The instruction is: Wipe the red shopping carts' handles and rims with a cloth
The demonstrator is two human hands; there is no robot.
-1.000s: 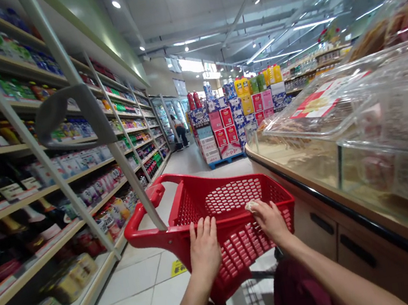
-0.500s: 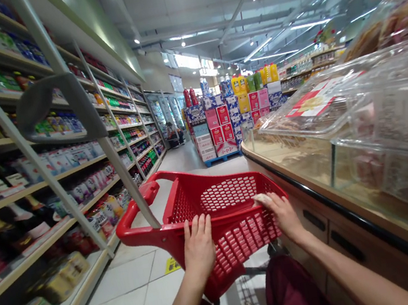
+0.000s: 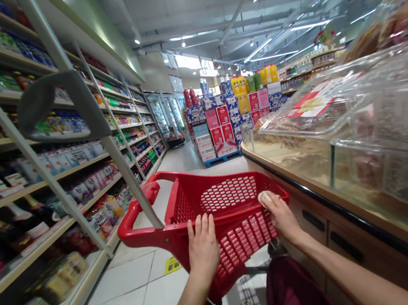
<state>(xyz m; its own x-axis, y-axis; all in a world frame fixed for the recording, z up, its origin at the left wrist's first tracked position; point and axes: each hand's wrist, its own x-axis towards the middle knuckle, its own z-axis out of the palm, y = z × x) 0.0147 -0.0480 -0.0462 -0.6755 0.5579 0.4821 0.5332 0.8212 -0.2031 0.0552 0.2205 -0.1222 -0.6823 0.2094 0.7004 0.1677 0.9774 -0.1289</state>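
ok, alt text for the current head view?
A person's left hand rests on the near side of a red shopping cart; the right hand holds a small white wad at its rim. Stocked shelves stand left, packaged food on a counter right.

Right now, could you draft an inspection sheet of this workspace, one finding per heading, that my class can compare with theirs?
Surface: pale floor tiles with a yellow sticker.
Things in hand: red cart; white wad, material unclear, at its near rim toward the right corner.
Clutter: clear plastic packs piled on the counter at right.
Hands: left hand laid over the cart's near rim; right hand holding the white wad.
Cables: nothing seen.
Surroundings: stocked shelves at left; stacked boxes topped with bottles ahead.
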